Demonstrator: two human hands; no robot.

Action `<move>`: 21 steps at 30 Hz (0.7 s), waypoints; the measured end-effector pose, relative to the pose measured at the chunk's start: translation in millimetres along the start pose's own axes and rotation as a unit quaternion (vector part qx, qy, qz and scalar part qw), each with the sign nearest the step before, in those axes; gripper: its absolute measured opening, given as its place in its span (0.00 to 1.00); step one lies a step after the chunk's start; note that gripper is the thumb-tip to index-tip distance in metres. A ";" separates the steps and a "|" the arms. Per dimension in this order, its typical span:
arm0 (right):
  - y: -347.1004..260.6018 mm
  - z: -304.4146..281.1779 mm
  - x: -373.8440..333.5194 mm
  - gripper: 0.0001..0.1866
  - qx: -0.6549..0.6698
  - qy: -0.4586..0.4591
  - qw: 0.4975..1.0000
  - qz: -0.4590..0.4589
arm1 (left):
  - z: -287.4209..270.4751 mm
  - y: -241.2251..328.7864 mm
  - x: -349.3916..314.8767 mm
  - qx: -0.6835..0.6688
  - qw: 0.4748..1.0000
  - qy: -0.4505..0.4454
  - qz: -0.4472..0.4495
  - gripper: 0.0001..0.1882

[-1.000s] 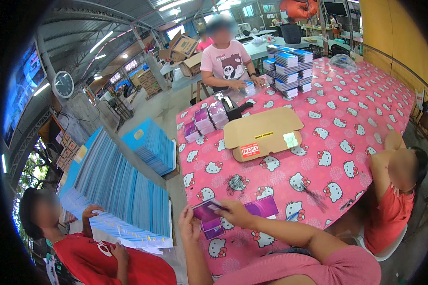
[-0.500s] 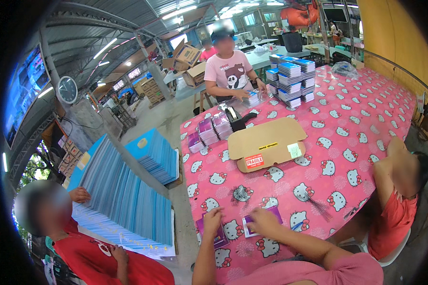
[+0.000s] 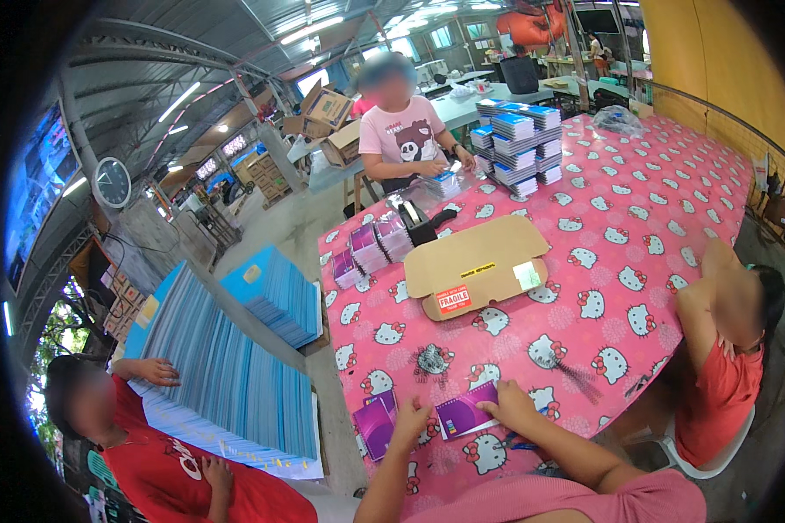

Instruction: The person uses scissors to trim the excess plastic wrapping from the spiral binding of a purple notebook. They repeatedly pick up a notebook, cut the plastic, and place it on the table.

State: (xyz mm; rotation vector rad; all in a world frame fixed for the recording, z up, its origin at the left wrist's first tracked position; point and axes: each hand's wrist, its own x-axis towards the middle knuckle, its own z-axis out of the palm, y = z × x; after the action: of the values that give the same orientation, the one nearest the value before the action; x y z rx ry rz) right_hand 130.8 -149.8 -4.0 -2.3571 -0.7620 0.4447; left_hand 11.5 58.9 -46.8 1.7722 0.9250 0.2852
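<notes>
A purple notebook (image 3: 464, 413) with a row of holes along its upper edge lies at an angle on the table in front of me. My right hand (image 3: 510, 410) grips its right end, thumb on the cover. Just left of it is my left hand (image 3: 412, 422), its fingers drawn together; whatever they may hold is too small to make out. Beside that hand, more purple notebooks (image 3: 375, 429) lie overlapped near the table's left edge. Beyond my hands sits a loose pile of black binding coils (image 3: 432, 364). Another cluster of dark coils (image 3: 577, 380) lies to the right.
A flattened cardboard box (image 3: 480, 261) lies mid-table, with a tape dispenser (image 3: 419, 225) and stacked purple notebooks (image 3: 368, 248) behind it. Across the table, a person handles items near tall notebook stacks (image 3: 523, 144). Others are at left, by blue paper stacks (image 3: 235, 375), and seated right.
My left hand has moved right, off the purple notebooks at the left. My right hand has shifted to the notebook's right end, uncovering more of its cover. The view has shifted slightly.
</notes>
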 end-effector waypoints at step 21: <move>9.2 -2.6 0.5 0.22 0.068 0.054 0.996 0.000 | 35.3 -19.1 -35.3 -0.042 0.996 0.075 0.038 0.27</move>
State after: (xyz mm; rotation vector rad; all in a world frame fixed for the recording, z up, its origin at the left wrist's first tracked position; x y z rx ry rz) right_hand 136.2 -156.6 -8.1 -2.2343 -0.6597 0.3551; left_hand 0.0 12.0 -69.7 1.7289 0.9384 0.5056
